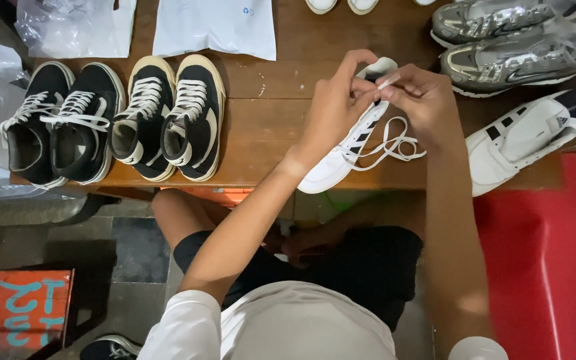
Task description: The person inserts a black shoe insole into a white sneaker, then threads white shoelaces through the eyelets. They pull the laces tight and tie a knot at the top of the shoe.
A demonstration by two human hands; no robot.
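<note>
Your left hand (333, 107) and right hand (421, 100) both pinch the white lace (395, 143) of the white striped sneaker (345, 157), which lies beneath them on the wooden table (268, 100). Its mate (525, 137) lies right of your right hand.

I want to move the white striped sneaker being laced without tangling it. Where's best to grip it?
Probably the heel end of the white striped sneaker, from the near table edge: it overhangs there, clear of both hands and the loose white lace.
</note>
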